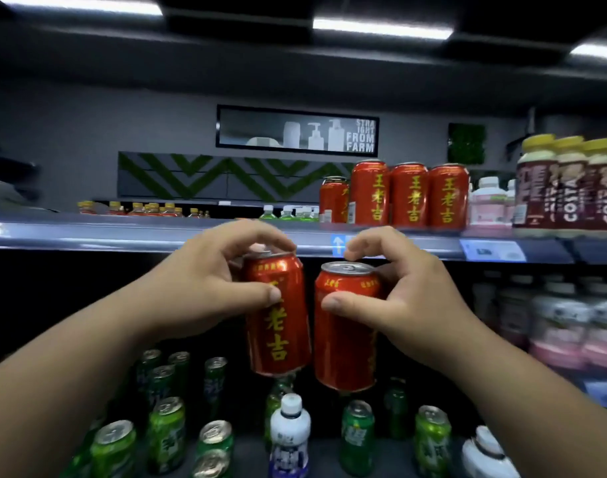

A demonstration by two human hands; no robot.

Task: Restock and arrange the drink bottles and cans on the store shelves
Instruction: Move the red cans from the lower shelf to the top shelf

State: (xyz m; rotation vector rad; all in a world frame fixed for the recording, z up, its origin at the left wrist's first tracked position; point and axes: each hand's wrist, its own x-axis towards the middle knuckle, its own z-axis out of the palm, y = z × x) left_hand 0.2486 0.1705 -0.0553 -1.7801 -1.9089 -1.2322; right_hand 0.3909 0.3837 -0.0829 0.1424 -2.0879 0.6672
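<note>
My left hand (205,288) grips a red can with yellow characters (281,326) near its top, thumb across the front. My right hand (402,294) holds a second red can (343,343) the same way, fingers arched over its silver lid. Both cans hang side by side in the air, just below the front edge of the upper shelf (122,234). On that shelf, up and to the right, stands a row of matching red cans (407,194).
Brown Costa bottles with yellow caps (571,188) and pink bottles (488,201) stand right of the red cans. Several green cans (164,432) and a white bottle (290,432) fill the lower shelf under my hands. More pale bottles (571,326) sit on the middle right.
</note>
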